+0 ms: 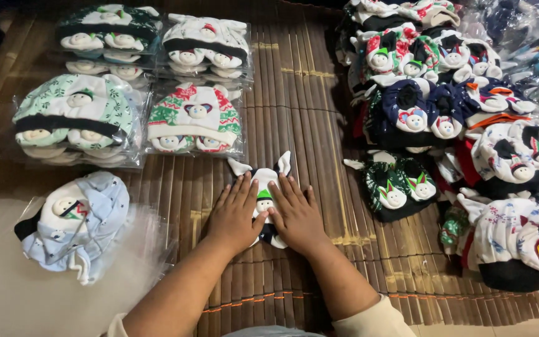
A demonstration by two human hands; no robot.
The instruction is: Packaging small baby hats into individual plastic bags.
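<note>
Left hand point(235, 214) and right hand point(296, 215) flat, fingers spread, pressing white cap point(263, 187) on mat point(294, 112) | cap's long axis runs near-far, ear tips pointing away | bare mat ahead | blue cap point(79, 221) on plastic left | four bagged sets point(138, 81) far left | loose pile point(463, 118) right

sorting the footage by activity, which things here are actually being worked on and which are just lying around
In hand:
- left hand and right hand, both flat on the white baby hat set on the bamboo mat

Lying about:
- bagged hat sets, stacked at upper left
- pale blue hat set on clear plastic bags
- loose hat pile at right
</note>
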